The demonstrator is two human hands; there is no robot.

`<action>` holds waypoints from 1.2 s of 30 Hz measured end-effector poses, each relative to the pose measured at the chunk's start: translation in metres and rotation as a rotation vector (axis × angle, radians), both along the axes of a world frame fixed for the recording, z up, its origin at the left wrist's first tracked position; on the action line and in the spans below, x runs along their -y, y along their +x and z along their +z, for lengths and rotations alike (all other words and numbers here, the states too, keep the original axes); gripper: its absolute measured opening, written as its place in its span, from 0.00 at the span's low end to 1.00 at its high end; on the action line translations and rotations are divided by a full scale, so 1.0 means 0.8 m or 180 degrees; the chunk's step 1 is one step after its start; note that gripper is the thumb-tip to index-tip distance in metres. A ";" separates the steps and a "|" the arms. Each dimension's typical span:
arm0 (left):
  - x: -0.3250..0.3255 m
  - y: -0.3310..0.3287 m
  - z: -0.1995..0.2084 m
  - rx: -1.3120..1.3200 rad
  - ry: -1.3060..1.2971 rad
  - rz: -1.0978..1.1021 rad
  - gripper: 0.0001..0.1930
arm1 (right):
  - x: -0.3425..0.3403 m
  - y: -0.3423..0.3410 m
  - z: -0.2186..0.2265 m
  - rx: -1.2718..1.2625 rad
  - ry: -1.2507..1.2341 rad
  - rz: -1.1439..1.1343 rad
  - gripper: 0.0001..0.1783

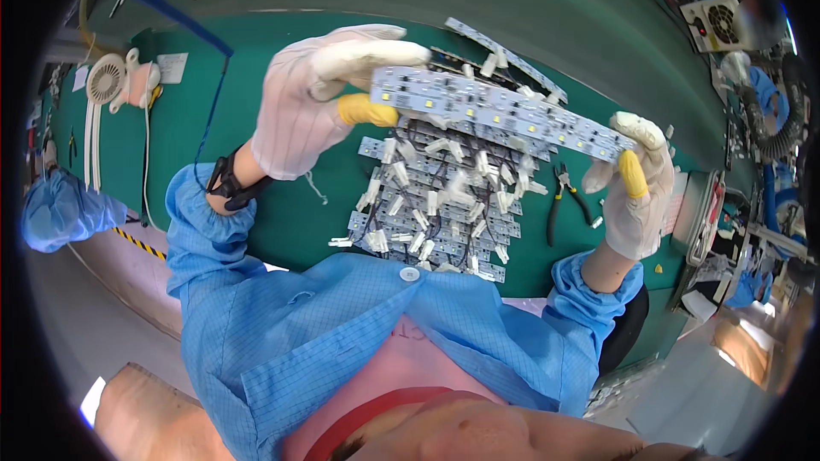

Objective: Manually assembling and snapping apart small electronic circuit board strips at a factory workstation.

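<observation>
A person's two gloved hands raise a long, pale LED circuit board (495, 115) across the upper centre of the frame, its left end higher than its right. The board carries a row of small yellowish LEDs along the face turned to the camera. The left hand (299, 98), in a white glove with a yellow thumb covering, pinches the board's left end between thumb and fingers. The right hand (641, 192), gloved the same way, pinches the other end, right of centre, with its yellow-covered thumb on the near face.

Below the raised board, mid-frame, lies a pile of similar LED boards (436, 213) with white plug connectors and dark wires. Another narrow board strip (504, 55) slants behind the raised one. Just right of the pile, dark-handled cutting pliers (556, 207) lie with their handles apart on the green work surface (256, 47).

A small white fan (108, 79) sits at upper left. A black wristband (229, 188) circles the left wrist. The person's blue checked jacket (342, 316) fills the lower centre; another person's blue sleeve (73, 212) shows at far left.
</observation>
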State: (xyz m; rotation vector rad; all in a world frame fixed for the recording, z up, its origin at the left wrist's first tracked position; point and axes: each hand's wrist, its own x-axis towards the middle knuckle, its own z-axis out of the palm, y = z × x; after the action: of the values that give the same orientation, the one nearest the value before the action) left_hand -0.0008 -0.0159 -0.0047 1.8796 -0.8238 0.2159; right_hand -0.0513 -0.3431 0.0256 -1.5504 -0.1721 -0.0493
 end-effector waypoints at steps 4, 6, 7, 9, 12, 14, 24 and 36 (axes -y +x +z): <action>-0.001 -0.004 0.000 -0.0412 -0.0083 0.0121 0.30 | 0.009 -0.005 0.003 -0.0238 -0.0305 0.0077 0.33; -0.007 0.004 -0.007 -0.0112 0.0096 -0.0013 0.31 | -0.002 -0.004 0.005 -0.0075 -0.0228 -0.0005 0.36; -0.007 0.004 -0.008 -0.0191 0.0039 0.0011 0.31 | -0.006 -0.004 0.007 0.0087 -0.0137 -0.0018 0.38; -0.004 0.001 -0.005 -0.0299 0.0000 0.0139 0.32 | -0.006 -0.008 0.015 -0.0126 -0.0269 -0.0050 0.41; -0.001 0.003 -0.011 -0.0084 -0.0110 0.0221 0.24 | 0.001 -0.011 0.013 -0.0114 -0.0393 -0.0002 0.42; -0.001 0.008 -0.018 0.0141 -0.0066 0.0132 0.25 | -0.002 -0.013 0.017 -0.0197 -0.0408 -0.0016 0.39; 0.009 0.009 -0.007 -0.0804 0.0324 0.0580 0.38 | 0.005 -0.009 0.005 0.0225 0.0035 0.0439 0.33; -0.004 0.006 -0.028 -0.0610 -0.0607 0.0300 0.30 | 0.004 -0.004 0.013 0.0100 -0.0886 0.0201 0.36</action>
State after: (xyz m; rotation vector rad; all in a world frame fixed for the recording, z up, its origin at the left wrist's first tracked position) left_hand 0.0042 -0.0127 -0.0269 1.7301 -0.5650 0.1636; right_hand -0.0544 -0.3464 0.0358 -1.8209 -0.2614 0.0003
